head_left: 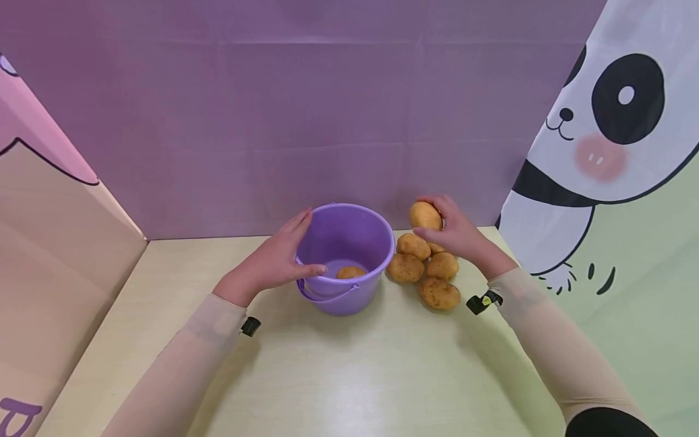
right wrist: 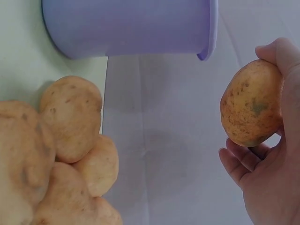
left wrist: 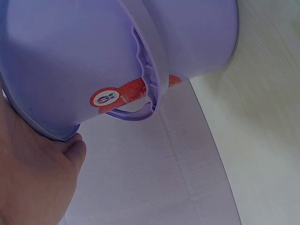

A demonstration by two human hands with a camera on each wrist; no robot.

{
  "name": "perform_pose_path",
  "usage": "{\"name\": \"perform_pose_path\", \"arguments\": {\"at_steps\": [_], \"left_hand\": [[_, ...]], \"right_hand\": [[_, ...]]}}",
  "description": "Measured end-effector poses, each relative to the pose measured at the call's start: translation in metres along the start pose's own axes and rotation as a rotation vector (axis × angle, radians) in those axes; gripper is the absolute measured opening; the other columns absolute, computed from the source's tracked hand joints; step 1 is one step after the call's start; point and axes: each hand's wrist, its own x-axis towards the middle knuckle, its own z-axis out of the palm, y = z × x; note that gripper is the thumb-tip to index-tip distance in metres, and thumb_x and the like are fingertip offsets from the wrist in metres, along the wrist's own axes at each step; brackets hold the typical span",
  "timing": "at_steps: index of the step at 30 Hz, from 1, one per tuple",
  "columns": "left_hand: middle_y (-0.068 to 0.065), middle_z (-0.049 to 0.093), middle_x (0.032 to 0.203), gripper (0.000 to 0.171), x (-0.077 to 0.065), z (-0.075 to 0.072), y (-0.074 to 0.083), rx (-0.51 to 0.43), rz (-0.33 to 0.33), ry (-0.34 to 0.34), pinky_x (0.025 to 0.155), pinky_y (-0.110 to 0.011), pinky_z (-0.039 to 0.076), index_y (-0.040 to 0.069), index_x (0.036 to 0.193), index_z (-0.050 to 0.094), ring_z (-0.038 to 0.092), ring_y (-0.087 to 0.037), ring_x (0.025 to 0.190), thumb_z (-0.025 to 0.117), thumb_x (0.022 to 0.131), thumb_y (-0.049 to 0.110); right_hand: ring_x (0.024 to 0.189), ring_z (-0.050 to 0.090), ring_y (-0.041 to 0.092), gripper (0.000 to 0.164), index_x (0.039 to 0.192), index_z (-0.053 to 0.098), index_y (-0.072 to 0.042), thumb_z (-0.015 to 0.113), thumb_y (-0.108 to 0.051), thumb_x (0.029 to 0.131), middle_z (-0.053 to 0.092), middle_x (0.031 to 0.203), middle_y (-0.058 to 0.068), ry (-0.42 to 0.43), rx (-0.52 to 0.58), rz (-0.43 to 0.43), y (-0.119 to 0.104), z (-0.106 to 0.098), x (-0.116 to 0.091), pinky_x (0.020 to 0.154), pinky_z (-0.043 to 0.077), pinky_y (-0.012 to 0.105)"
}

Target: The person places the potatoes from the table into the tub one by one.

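Note:
A purple bucket [head_left: 355, 300] stands upright on the table, its handle folded down against the near side. My left hand [head_left: 276, 258] holds it at the left rim, thumb lying over the near edge. One potato [head_left: 351, 272] lies on the bucket's floor. To the right, my right hand [head_left: 453, 233] grips another potato [right wrist: 252, 103] between thumb and fingers, raised above a pile of several potatoes [head_left: 405, 268]. In the right wrist view this held potato shows a greenish patch, and it is level with the bucket's rim.
A purple backdrop [head_left: 317, 97] rises along the table's [head_left: 338, 382] back edge, close behind the bucket. On the right stands a side panel with a panda print [head_left: 611, 121]. A beige and pink panel [head_left: 49, 243] borders the left. The potato pile sits right beside the bucket.

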Motion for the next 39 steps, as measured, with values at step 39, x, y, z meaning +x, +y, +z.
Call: {"name": "perform_pose_path", "arguments": {"at_steps": [39], "left_hand": [[-0.012, 0.007, 0.186, 0.129, 0.002, 0.001, -0.004, 0.005, 0.014, 0.013, 0.134, -0.058, 0.022, 0.002, 0.177, 0.012, 0.008, -0.032, 0.171, 0.080, 0.091, 0.070]], "right_hand": [[0.118, 0.058, 0.030, 0.069, 0.154, 0.059, -0.010, 0.087, -0.028, 0.093, 0.054, 0.139, 0.015, -0.144, -0.045, -0.245, -0.069, 0.037, 0.050, 0.098, 0.054, 0.048]]}}
